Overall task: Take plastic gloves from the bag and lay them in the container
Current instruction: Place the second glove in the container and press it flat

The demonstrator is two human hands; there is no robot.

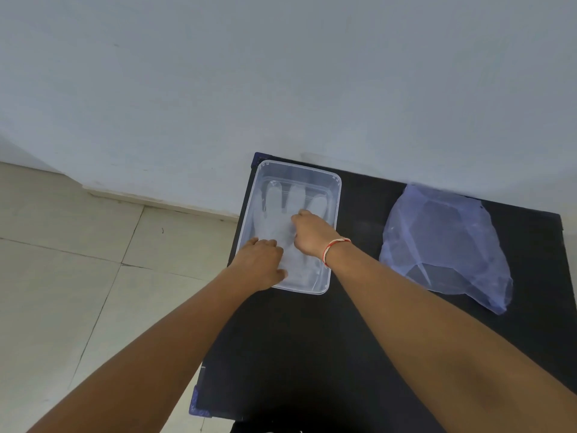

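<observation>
A clear rectangular plastic container (334, 195) stands at the far left of the black table. A translucent plastic glove (274, 210) lies flat inside it, fingers pointing away from me. My left hand (260, 264) rests on the glove's cuff end at the container's near left corner, fingers bent down onto it. My right hand (312, 232), with a red-and-white thread at the wrist, presses down on the glove's palm area with curled fingers. The pale blue plastic bag (443, 242) lies crumpled to the right of the container, touched by neither hand.
The black table (312, 339) stands against a white wall (281, 73). Its left edge drops off to a pale tiled floor (78, 276). Bare tabletop lies between the container and the bag and in front of both.
</observation>
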